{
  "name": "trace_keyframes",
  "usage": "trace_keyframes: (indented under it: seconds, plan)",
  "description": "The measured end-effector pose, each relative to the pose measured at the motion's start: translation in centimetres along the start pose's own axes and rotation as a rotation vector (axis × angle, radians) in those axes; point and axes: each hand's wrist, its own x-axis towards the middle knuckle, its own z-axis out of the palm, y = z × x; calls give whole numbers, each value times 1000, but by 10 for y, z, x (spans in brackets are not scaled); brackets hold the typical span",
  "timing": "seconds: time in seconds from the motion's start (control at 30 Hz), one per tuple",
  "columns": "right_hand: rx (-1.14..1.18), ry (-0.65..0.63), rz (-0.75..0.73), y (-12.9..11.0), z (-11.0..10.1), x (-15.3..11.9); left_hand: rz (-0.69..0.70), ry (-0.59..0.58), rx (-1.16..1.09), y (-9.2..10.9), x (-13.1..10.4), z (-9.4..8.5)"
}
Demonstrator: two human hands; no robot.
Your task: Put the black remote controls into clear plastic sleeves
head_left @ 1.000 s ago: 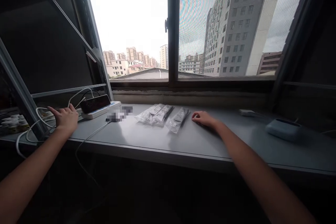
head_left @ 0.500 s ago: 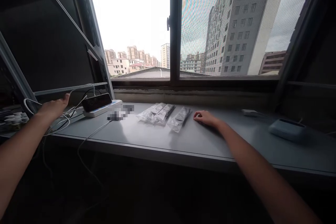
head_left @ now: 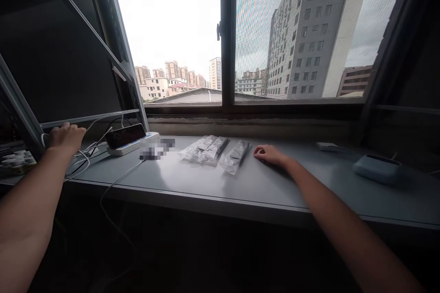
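Observation:
My left hand (head_left: 67, 137) is at the far left of the desk, by the shelf post and a tangle of white and black cables (head_left: 88, 150). Its knuckles face up with the fingers bent down, and what they hold, if anything, is hidden. On the desk rests my right hand (head_left: 270, 154), loosely curled with a gap between thumb and index finger, holding nothing. Just left of it lies a clear plastic bag (head_left: 235, 156) with something dark inside. Further left, similar clear bags (head_left: 205, 149) lie side by side.
A dark-screened phone (head_left: 126, 137) leans on a white power strip (head_left: 153, 137). Pixelated items (head_left: 154, 149) lie beside it. Small white bottles (head_left: 19, 160) stand far left. At right are a blue-grey box (head_left: 376, 168) and a white object (head_left: 326, 146). The desk's front edge (head_left: 220, 198) runs across.
My left hand has turned from thumb-up to knuckles-up, its fingers now bent down, and has shifted slightly left. My right hand stays in place. The view has tilted slightly.

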Motion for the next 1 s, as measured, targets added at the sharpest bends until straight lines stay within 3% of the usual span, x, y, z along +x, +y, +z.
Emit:
trace_keyframes:
  seconds: [0.1, 0.2, 0.37, 0.53, 0.73, 0.9, 1.0]
  plan:
    - [-4, 0, 3, -1, -1, -1, -185, -166, 52, 15, -8, -13]
    - [-9, -2, 3, -2, -1, -2, -199, -261, 39, 30, -12, -16]
    - [-11, 0, 0, -1, -1, -1, -121, -154, 170, 54, -11, -11]
    - [-20, 5, -3, 1, 0, 1, -102, -10, 125, 75, -11, -16]
    - [-28, 9, -3, 1, 1, 2, 126, -49, 49, 112, -28, -25]
    - [-23, 6, 5, -2, 0, 0, 128, 34, -92, 148, -38, -4]
    - [-16, 6, 4, -4, -1, -2, 68, 36, -175, 153, -32, 13]
